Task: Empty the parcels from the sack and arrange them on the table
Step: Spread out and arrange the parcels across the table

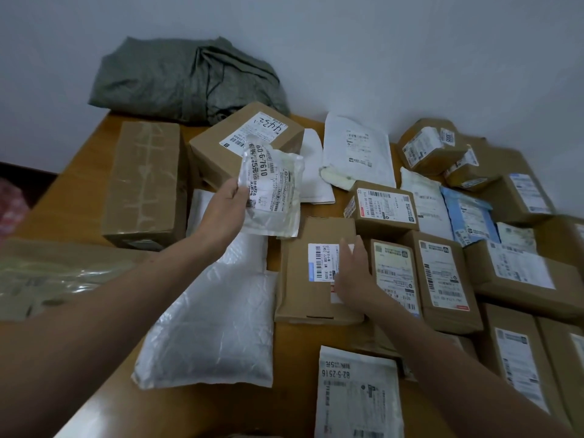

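Note:
My left hand (225, 207) grips a small white plastic mailer (271, 191) with a printed label, held up above the table's middle. My right hand (352, 270) rests with straight fingers on a flat brown cardboard parcel (303, 273) with a white label. The grey-green sack (186, 80) lies crumpled and flat at the far left corner against the wall. Several cardboard boxes and white mailers cover the wooden table (82, 172).
A long taped box (143, 184) and a labelled box (243, 143) stand at the back left. A large white padded bag (215, 324) lies near the front. Rows of brown boxes (442, 279) fill the right side. A white mailer (357, 393) lies at the front edge.

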